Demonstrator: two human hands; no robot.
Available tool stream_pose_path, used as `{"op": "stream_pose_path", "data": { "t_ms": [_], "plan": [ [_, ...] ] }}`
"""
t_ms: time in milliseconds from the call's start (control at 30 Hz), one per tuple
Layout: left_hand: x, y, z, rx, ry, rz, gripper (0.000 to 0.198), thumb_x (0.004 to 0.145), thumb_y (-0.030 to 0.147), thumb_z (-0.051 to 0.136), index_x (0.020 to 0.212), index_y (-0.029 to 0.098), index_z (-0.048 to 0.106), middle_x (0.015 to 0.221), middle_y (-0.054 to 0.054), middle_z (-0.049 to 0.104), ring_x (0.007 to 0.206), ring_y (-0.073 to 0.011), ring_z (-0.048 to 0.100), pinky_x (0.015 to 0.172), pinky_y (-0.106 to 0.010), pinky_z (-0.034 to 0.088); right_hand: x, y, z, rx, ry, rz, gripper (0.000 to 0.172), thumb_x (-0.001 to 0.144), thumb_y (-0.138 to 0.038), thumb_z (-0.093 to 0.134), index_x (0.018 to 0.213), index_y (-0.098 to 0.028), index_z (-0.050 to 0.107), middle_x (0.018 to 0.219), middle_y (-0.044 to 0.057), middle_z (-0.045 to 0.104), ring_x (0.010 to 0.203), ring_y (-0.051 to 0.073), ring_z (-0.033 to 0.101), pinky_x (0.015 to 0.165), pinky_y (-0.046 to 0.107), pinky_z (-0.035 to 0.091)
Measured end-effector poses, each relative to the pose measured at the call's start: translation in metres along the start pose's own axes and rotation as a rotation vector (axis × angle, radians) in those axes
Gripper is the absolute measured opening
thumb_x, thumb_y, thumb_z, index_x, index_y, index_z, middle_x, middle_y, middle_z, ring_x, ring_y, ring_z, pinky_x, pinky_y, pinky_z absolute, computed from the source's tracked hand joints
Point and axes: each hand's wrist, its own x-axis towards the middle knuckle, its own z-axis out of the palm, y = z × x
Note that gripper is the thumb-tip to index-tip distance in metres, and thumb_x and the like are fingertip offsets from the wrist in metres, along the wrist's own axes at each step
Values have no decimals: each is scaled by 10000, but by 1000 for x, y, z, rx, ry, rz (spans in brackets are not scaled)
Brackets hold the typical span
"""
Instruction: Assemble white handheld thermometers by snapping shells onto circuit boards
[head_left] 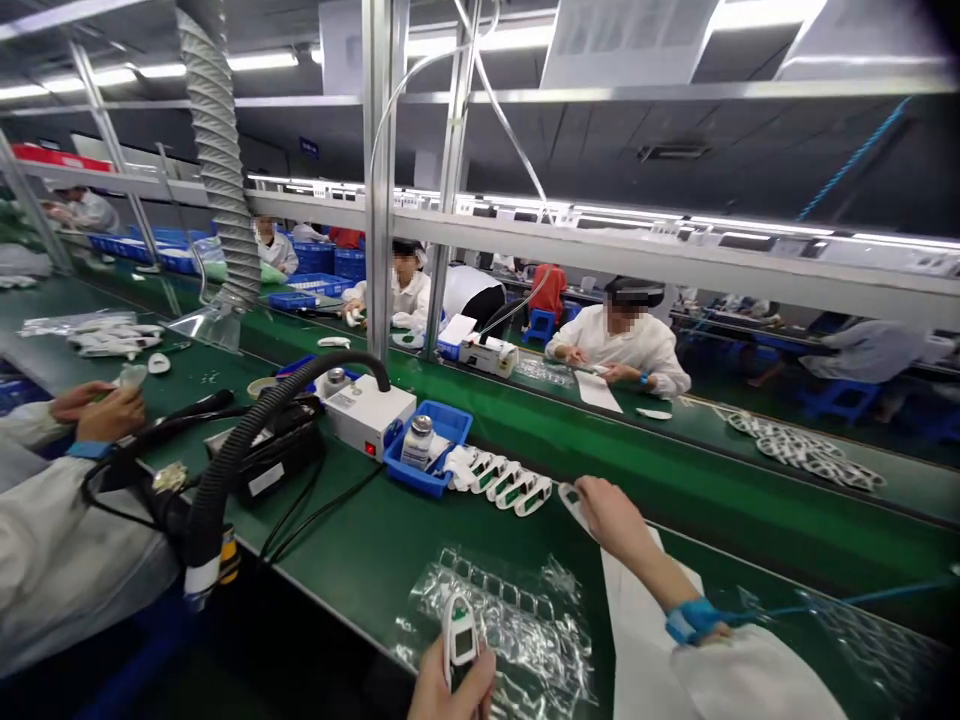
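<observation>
My left hand (450, 685) sits at the bottom edge, closed around a white thermometer-like device (459, 632) with a small screen, held upright. My right hand (609, 515) reaches forward over the green bench (360, 545), its fingers closed on another white device (571, 497) at the end of a row of the same devices (501, 480). A blue wrist strap (694, 618) with a blue cord circles my right wrist. Clear plastic bags (510, 625) lie between my hands.
A blue tray (427, 450) with a small bottle, a white box unit (365, 410) and a black hose (247, 440) stand to the left. A co-worker's hands (101, 405) work at the far left. Other people sit across the conveyor. More devices lie at the right (806, 455).
</observation>
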Motion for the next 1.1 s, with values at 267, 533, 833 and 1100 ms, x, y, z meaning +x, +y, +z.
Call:
{"op": "stream_pose_path", "data": {
  "t_ms": [267,533,833,1100],
  "plan": [
    [-16,6,4,155,-95,25,547,630,549,746,949,118,640,747,-33,607,624,-137,538,583,-252,466,-103,-112,-26,1042,-298,239,486,903,-442,437,1317,-206,344,726,-15,528,490,100,506,473,208,414],
    [-20,10,-1,408,-11,99,310,672,386,712,788,101,674,792,-77,696,777,-221,612,702,-265,468,-109,-86,25,763,-47,245,310,905,-395,420,963,-166,620,891,81,600,801,189,591,718,302,469],
    [-13,4,-8,467,29,152,327,718,380,676,895,105,669,865,-95,708,843,-241,626,744,-275,472,-106,-80,51,643,-52,257,203,878,-308,461,740,-177,532,748,24,536,652,151,513,613,265,397],
    [-19,9,-4,381,-27,98,314,709,362,698,880,101,659,843,-87,705,759,-193,615,698,-258,476,-126,-113,4,953,128,334,303,881,-438,529,751,-166,554,733,20,525,657,130,460,600,228,374]
  ]
}}
